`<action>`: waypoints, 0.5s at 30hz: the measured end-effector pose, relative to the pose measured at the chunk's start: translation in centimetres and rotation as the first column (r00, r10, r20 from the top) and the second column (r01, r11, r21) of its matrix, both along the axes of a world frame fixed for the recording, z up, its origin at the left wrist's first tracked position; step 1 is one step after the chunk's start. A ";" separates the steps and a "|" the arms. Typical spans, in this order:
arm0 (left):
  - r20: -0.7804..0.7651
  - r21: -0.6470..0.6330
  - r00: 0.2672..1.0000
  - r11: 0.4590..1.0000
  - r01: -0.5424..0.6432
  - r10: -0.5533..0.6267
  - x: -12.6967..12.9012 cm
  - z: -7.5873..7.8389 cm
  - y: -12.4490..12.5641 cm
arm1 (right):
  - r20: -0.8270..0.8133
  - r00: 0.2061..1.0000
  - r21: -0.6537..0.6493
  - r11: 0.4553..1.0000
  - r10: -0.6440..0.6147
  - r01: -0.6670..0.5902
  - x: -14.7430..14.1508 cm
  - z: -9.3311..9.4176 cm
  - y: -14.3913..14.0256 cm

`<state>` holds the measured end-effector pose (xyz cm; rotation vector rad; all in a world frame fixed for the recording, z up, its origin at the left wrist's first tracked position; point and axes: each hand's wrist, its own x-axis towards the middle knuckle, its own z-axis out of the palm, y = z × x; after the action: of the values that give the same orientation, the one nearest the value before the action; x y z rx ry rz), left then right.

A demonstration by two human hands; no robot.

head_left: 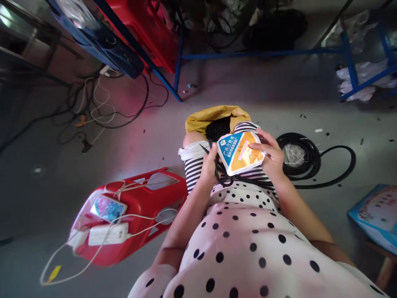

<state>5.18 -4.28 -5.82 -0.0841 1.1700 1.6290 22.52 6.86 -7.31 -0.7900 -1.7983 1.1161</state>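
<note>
The blue-and-orange packet carries white print too small to read.

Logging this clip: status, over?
Both hands, left and right, hold a packet over the lap. Black cable beneath. Nothing blocking.

Grey concrete floor, red stool, blue metal racks behind.

Two hands, one packet, one stool (red), one phone.
</note>
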 end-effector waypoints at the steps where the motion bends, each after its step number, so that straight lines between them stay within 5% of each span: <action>1: -0.022 0.001 1.000 1.000 0.007 -0.007 0.1 0.3 0.0 | -0.012 1.000 0.004 1.000 0.003 -0.003 0.1 0.1 -0.1; 5: -0.112 0.032 0.994 0.999 0.025 -0.021 0.1 1.7 0.0 | -0.029 1.000 -0.014 1.000 -0.005 0.005 0.9 0.2 0.1; 7: -0.139 0.064 0.988 0.995 0.078 -0.068 -0.1 2.4 -0.2 | -0.054 0.998 -0.154 0.988 -0.026 0.018 1.4 0.1 0.5; 9: -0.172 0.093 0.976 0.984 0.151 -0.134 -0.5 3.0 -0.5 | -0.077 0.997 -0.410 0.910 0.021 -0.050 1.7 0.1 0.8; 12: -0.218 0.112 0.951 0.963 0.246 -0.218 -1.0 3.6 -0.9 | -0.121 0.977 -0.685 0.698 0.174 -0.209 1.7 0.6 0.8; 15: -0.224 0.102 0.933 0.945 0.310 -0.281 -1.3 3.8 -1.1 | -0.131 0.973 -0.700 0.677 0.190 -0.227 1.0 1.7 0.1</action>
<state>3.88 -5.37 -2.06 0.3439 1.1602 1.4660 23.49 6.91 -5.57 -0.9919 -1.4064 2.0370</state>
